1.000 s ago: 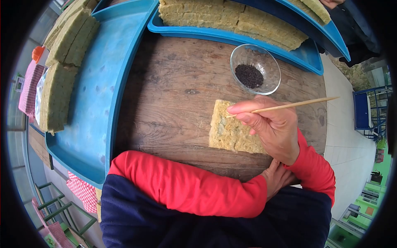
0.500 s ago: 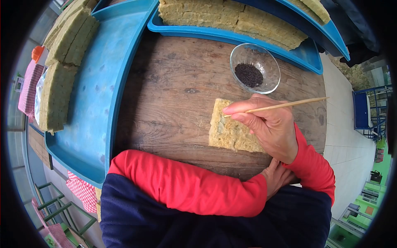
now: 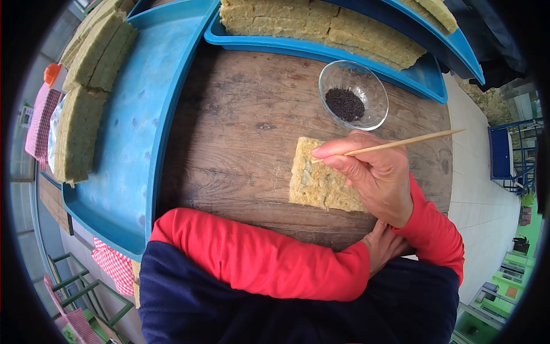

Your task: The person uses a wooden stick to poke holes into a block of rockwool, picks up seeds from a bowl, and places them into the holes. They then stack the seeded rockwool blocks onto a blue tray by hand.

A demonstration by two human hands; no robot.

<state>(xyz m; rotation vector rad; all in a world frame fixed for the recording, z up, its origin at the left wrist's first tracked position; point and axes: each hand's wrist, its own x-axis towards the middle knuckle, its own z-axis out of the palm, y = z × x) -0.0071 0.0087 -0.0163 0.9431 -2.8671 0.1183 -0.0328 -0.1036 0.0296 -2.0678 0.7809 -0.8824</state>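
A thin wooden stick [image 3: 418,140] is pinched between the thumb and fingers of my right hand [image 3: 375,172]. Its lower tip meets the top of a yellowish, fibrous block like rockwool [image 3: 321,186], which lies flat on the wooden table. My right hand covers the block's right part. Beyond the hand stands a clear glass bowl [image 3: 372,106] with small dark seeds [image 3: 345,104] gathered in it. Crossed under my right wrist is my left hand [image 3: 385,245], resting near the table's front edge with its fingers stretched out and partly hidden by the right sleeve.
A long blue tray [image 3: 129,137] runs along the left, with fibrous slabs [image 3: 80,132] on its far side. More slabs [image 3: 321,26] fill a blue tray [image 3: 269,43] at the back, overhung by another blue tray [image 3: 467,54]. Pale floor [image 3: 475,189] lies right of the table [image 3: 246,120].
My right hand has shifted slightly to the right, and the stick has tilted so its upper end sits a little higher and farther right. My left hand, block and bowl have stayed put.
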